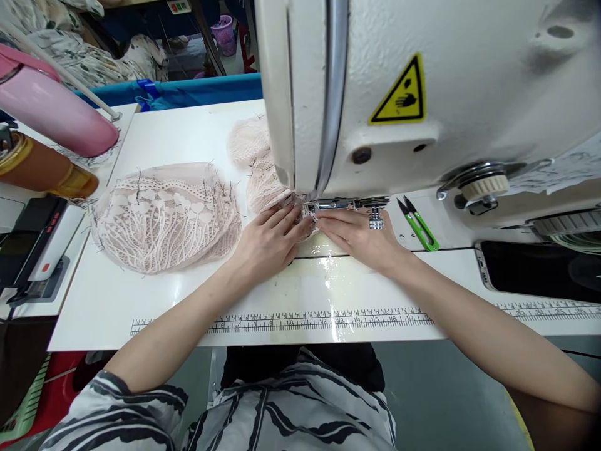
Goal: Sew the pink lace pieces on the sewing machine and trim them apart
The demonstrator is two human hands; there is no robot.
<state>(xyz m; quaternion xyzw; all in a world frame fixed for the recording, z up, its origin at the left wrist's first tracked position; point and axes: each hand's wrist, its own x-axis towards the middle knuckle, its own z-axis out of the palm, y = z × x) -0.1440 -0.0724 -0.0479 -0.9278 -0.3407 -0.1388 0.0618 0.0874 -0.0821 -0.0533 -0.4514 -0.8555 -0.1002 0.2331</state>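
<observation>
My left hand [272,241] lies with its fingers stretched out on a piece of pale pink lace [265,181], just left of the presser foot of a white sewing machine [300,81]. On the other side of the foot, my right hand [359,238] rests low on the bed with its fingers extended towards the lace edge; its fingertips are partly hidden by the metal needle parts [338,204]. The lace runs back behind the machine head. A second bundle of pale pink lace [164,219], with dark thread ends along its edges, lies left of my left hand.
Green-handled thread snips [420,225] and a dark phone [535,269] lie to the right. A printed ruler strip [310,321] follows the table's front edge. At left stand a pink bottle [61,103], a brown-orange container [47,169] and a black-and-white device [42,241].
</observation>
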